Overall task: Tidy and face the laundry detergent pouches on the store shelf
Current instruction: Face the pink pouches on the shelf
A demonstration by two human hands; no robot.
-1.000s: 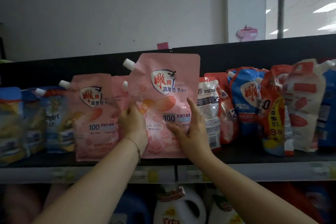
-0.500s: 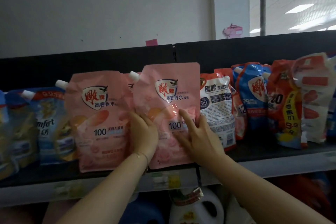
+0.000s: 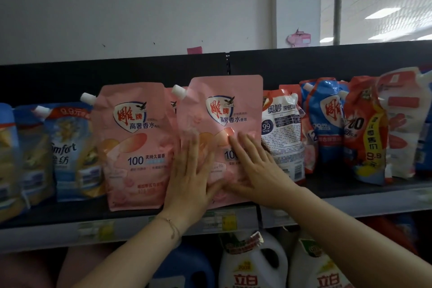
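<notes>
A pink detergent pouch (image 3: 224, 110) with a white spout stands upright on the black shelf (image 3: 350, 190), label facing me. My left hand (image 3: 189, 182) lies flat against its lower left, fingers straight. My right hand (image 3: 254, 168) presses flat on its lower right, fingers spread over the printed "100". A second pink pouch (image 3: 133, 147) of the same kind stands just to the left, also facing front. Part of a third pink pouch (image 3: 170, 110) shows behind, between the two.
Left of the pink pouches stand blue Comfort pouches (image 3: 70, 154). To the right are a white pouch (image 3: 282, 133), a blue one (image 3: 327, 119) and leaning red-orange ones (image 3: 367, 133). White jugs (image 3: 252, 262) sit on the shelf below, under the price rail (image 3: 93, 229).
The pink pouch went from being lifted and gripped at its sides to standing on the shelf. Both hands opened and now press flat on its front.
</notes>
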